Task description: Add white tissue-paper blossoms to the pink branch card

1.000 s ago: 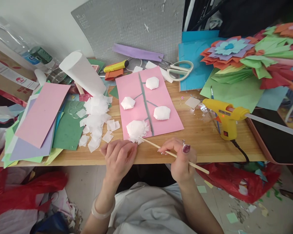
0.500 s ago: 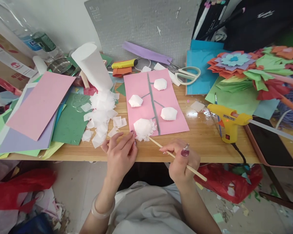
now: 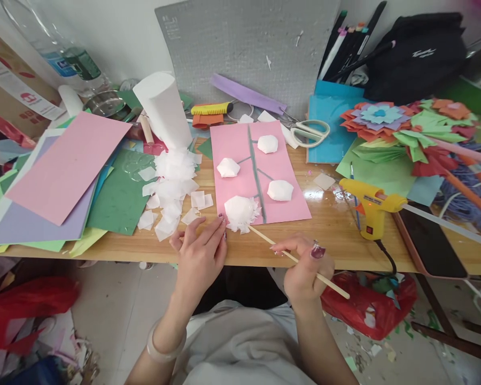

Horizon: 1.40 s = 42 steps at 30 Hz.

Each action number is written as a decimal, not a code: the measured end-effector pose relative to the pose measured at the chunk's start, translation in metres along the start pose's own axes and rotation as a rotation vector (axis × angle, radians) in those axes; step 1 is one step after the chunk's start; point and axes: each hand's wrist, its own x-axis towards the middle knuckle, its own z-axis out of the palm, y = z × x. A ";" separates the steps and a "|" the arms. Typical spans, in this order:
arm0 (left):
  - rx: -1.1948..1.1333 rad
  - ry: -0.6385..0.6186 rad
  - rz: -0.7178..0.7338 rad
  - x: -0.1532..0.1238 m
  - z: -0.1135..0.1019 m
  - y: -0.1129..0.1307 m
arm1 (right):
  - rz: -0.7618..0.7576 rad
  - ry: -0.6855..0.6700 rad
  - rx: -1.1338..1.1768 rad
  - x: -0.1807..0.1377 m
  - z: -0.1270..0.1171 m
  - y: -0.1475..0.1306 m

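Observation:
A pink sheet (image 3: 232,140) lies on the wooden table, bearing a grey-green drawn stem (image 3: 256,171) with branches and several white faceted paper shapes, one of them at the upper right (image 3: 268,144). The lower-left white shape (image 3: 239,209) has a fringe of small tissue pieces along its lower and right edge. My left hand (image 3: 200,251) rests with fingers stretched out, its fingertips at the sheet's lower-left corner beside that shape. In my right hand (image 3: 309,267), a thin wooden stick (image 3: 278,247) is gripped at a slant, its tip at the fringe's lower edge.
Loose white tissue squares (image 3: 170,200) lie left of the sheet, before a white paper roll (image 3: 164,109). A yellow glue gun (image 3: 371,206) stands right, near a phone (image 3: 428,238). Scissors (image 3: 310,132) lie behind; coloured papers (image 3: 70,166) are stacked left.
The view has shifted slightly, so the table's things appear a little displaced. My left hand stays at the sheet's corner, and the stick's tip remains by the fringe.

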 end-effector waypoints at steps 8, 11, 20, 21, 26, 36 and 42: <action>-0.025 0.098 -0.068 -0.006 -0.009 -0.027 | 0.095 0.116 0.221 0.010 -0.010 0.025; 0.049 0.181 -0.317 -0.009 -0.018 -0.045 | 0.068 0.031 0.047 0.008 -0.015 0.036; 0.101 0.124 -0.668 -0.006 -0.026 -0.074 | 0.073 -0.269 -0.580 0.006 -0.018 0.041; 0.101 0.118 -0.693 -0.004 -0.025 -0.075 | 0.061 -0.278 -0.616 0.005 -0.019 0.039; 0.059 0.035 -0.771 0.008 -0.021 -0.077 | -0.022 -0.288 -0.782 -0.001 -0.020 0.029; 0.008 0.003 -0.784 0.010 -0.027 -0.086 | -0.073 -0.218 -0.771 -0.030 -0.012 0.003; -0.041 0.045 -0.748 0.008 -0.028 -0.087 | 0.105 -0.127 -0.460 -0.031 -0.021 0.000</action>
